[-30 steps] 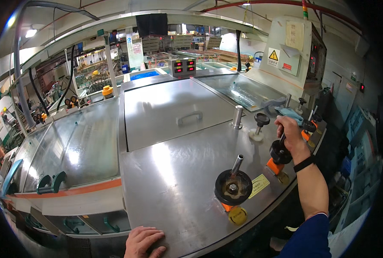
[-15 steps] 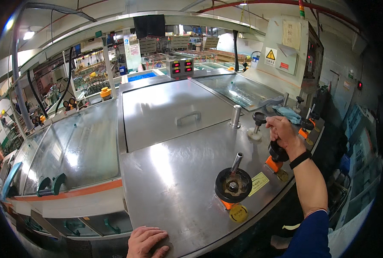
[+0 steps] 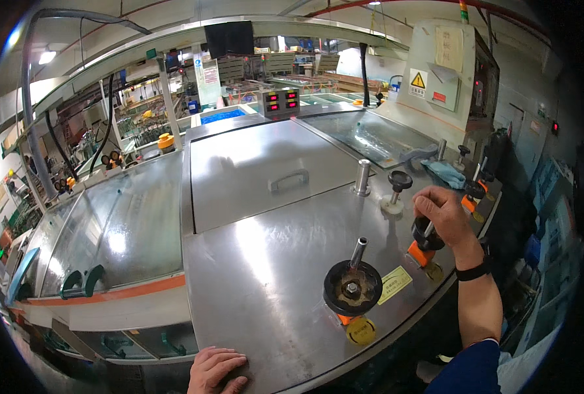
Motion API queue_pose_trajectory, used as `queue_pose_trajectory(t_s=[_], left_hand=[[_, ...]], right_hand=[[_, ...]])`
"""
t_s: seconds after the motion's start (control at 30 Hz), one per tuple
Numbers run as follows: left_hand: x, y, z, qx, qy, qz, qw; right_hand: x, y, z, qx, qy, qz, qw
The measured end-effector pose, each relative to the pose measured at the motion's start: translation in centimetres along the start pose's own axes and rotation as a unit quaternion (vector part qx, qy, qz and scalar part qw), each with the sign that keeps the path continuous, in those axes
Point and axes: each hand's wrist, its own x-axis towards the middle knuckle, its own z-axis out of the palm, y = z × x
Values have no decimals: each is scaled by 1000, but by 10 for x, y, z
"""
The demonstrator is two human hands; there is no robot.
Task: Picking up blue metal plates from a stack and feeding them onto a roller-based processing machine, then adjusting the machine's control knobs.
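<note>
My right hand [image 3: 444,213], a dark band on its wrist, is closed over the upright metal crank handle [image 3: 428,228] of a black handwheel [image 3: 426,240]. The fingers cover the handle's top. That wheel sits on an orange base at the right side of a brushed steel machine top [image 3: 272,276]. Closer to me stands a second black handwheel [image 3: 352,289] with its own bare metal crank handle [image 3: 358,252]. My left hand [image 3: 216,370] lies on the near edge of the steel top, fingers loosely stretched and holding nothing.
A black star knob [image 3: 399,180] and a metal post [image 3: 363,177] rise beyond my right hand. A blue cloth [image 3: 444,173] lies farther back. To the left are a steel lid [image 3: 259,171] and a clear cover [image 3: 118,223] with green handles. A display box [image 3: 279,103] stands behind.
My right hand has shifted right and slightly down, turning at the wrist, away from the star knob. The left hand stays on the edge. The view has shifted slightly.
</note>
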Motion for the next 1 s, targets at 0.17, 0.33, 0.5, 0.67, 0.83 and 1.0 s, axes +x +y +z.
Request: queue_pose_trajectory(t_s=[0.17,0.33,0.5,0.67,0.83,1.0], left_hand=[[0,8,1,-15,-7,-15,1000],[10,22,14,-44,11,-115,992],[-1,13,27,-70,70,-150,984],[-9,9,40,-188,180,-290,921],[-9,-2,42,-210,198,-278,916],[-16,13,45,-190,236,-318,898]], right_hand=[[2,6,-49,-161,146,-70,974],[31,102,-170,-244,362,-33,899],[49,188,-308,-390,358,84,844],[102,217,-346,-282,194,55,938],[112,255,-379,-375,168,-40,911],[34,213,-325,-394,225,-45,890]])
